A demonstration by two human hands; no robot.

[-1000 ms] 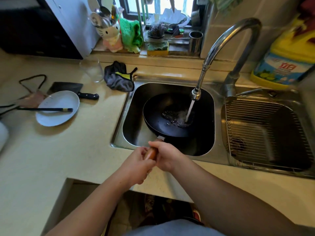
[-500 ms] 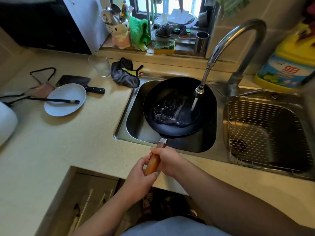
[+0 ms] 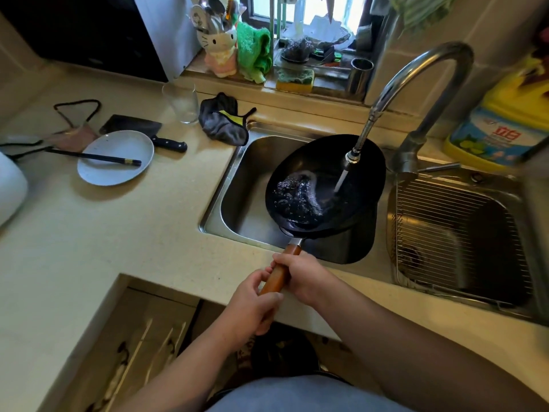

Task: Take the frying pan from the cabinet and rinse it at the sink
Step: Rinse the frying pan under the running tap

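Pan over sink, plate left.

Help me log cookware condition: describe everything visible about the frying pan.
The frying pan is round and black, dark metal by its look, with a short metal neck joined to a brown wooden handle. Held tilted over the left sink basin, it takes the faucet stream; water pools bubbling on its left side. The left hand and right hand both grip the handle.

The beige countertop bears a plate, cleaver, glass and grey cloth
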